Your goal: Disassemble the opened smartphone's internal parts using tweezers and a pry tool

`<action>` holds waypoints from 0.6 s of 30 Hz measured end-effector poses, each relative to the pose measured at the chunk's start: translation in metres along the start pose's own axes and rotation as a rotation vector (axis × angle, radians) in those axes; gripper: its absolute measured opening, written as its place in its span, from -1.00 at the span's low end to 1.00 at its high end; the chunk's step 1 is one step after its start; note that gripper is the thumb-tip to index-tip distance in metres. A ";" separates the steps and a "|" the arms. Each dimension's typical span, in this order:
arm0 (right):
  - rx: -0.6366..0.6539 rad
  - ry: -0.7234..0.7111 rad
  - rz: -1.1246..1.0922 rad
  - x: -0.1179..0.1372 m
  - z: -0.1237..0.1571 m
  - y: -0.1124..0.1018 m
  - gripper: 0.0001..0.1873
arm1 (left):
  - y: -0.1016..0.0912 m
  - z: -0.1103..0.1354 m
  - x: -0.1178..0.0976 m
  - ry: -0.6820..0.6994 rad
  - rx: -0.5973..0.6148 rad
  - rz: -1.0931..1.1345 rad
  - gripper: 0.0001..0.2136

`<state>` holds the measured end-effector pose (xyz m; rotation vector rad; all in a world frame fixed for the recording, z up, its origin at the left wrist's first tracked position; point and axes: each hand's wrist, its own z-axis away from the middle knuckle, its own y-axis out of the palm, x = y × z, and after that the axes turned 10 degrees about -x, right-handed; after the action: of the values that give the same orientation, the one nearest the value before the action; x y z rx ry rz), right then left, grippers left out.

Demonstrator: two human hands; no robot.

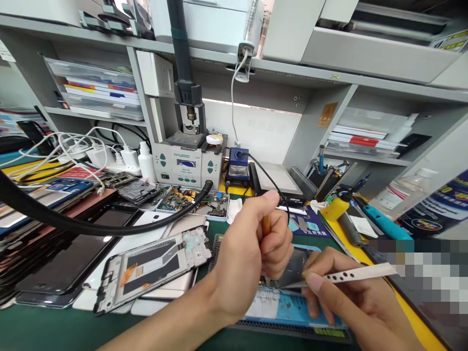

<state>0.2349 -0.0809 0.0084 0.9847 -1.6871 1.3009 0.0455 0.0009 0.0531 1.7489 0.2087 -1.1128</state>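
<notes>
My left hand [252,239] is closed in a fist around a soldering iron, whose orange handle [266,224] shows between the fingers. A black cord runs up from the fist to the blue soldering station [239,163]. In my right hand [354,302] is a pair of metal tweezers [360,274] with a row of holes, its points near the iron's tip. Both tools meet around the lower edge of an opened phone [298,265], partly hidden by my hands. Blue and white material [292,306] lies along the phone's near side, over a dark perforated mat [288,330].
A phone frame [153,268] lies left of my hands, beside stacked phones [73,248]. A thick black hose [120,228] arches across the left. Behind stand a hot-air station [190,165] and a tray of circuit boards [215,207]. A yellow bottle [334,208] stands at right.
</notes>
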 end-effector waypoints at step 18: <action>0.020 -0.014 0.053 -0.003 0.000 -0.003 -0.63 | -0.002 -0.003 0.002 0.016 -0.002 0.016 -0.49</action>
<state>0.2387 -0.0815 0.0067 0.9686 -1.7245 1.3508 0.0468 0.0037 0.0504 1.7555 0.2053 -1.0872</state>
